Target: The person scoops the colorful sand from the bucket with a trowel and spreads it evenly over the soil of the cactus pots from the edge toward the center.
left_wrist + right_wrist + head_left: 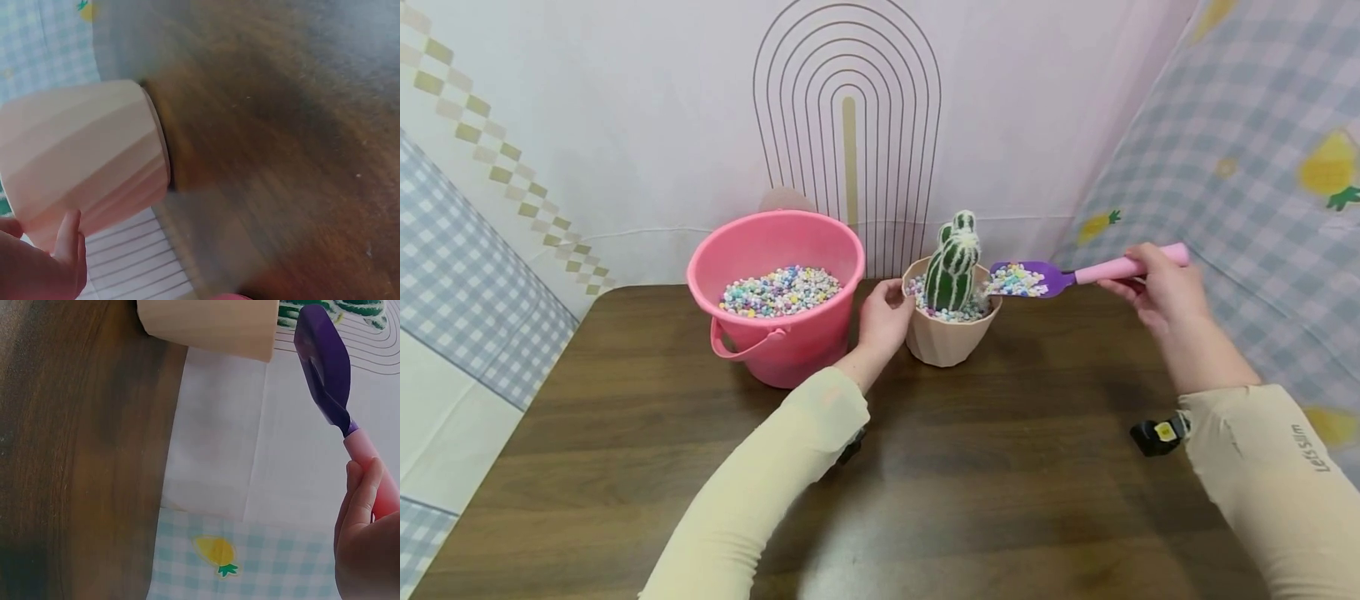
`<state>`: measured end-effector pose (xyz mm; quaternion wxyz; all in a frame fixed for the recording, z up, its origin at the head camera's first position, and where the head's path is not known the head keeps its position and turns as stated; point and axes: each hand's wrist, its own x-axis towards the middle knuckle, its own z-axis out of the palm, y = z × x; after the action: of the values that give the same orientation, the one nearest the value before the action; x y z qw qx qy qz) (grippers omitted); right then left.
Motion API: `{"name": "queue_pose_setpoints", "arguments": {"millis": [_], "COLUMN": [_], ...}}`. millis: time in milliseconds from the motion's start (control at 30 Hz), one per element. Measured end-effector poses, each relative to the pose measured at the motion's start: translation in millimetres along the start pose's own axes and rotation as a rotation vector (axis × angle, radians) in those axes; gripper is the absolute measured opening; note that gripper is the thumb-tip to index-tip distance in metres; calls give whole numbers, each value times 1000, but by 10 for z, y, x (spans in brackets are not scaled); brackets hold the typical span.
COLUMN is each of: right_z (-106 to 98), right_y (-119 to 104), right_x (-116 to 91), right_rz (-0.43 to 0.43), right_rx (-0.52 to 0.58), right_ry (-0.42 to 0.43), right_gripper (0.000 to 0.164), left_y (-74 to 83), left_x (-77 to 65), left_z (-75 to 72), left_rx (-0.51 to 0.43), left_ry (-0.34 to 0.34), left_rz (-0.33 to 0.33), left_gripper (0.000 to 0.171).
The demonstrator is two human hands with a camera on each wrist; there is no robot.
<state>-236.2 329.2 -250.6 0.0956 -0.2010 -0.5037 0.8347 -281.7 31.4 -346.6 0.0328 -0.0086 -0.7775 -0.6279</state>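
Observation:
A green cactus (951, 271) with white fuzzy ridges stands in a beige faceted flower pot (946, 340), among small multicoloured pebbles. At the pot's left rim, my left hand (883, 318) holds the edge; the left wrist view shows its fingers against the pot's side (81, 147). My right hand (1167, 287) grips the pink handle (1120, 268) of a small garden trowel. Its purple blade (1057, 280) carries a heap of pebbles (1018, 281), with the tip over the pot's right rim. From the right wrist, the blade's underside (331, 369) shows.
Left of the pot stands a pink bucket (790, 346) partly filled with the same pebbles (781, 292), its handle (747, 346) hanging down in front. Everything rests on a dark wooden table (985, 492). A patterned cloth (1000, 108) rises behind it, and a checked one on the right.

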Motion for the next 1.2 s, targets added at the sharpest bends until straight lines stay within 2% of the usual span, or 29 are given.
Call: {"name": "queue_pose_setpoints", "arguments": {"millis": [233,567,800,1200], "right_z": [4,29,29,40], "right_y": [-20,-15,-20,-8], "right_x": [3,31,35,23], "right_rz": [-62,-89,-125,-123], "right_rx": [-18,-3,-4,-61], "right_ry": [-31,-61,-89,-88], "right_gripper": [18,16,12,11], "left_y": [36,30,24,8], "left_x": [-72,21,-51,-42], "left_z": [21,-31,-11,-1], "left_rx": [2,8,41,32], "left_ry": [-37,22,-8,-18], "left_rz": [26,31,40,35], "left_gripper": [43,35,45,43]}}
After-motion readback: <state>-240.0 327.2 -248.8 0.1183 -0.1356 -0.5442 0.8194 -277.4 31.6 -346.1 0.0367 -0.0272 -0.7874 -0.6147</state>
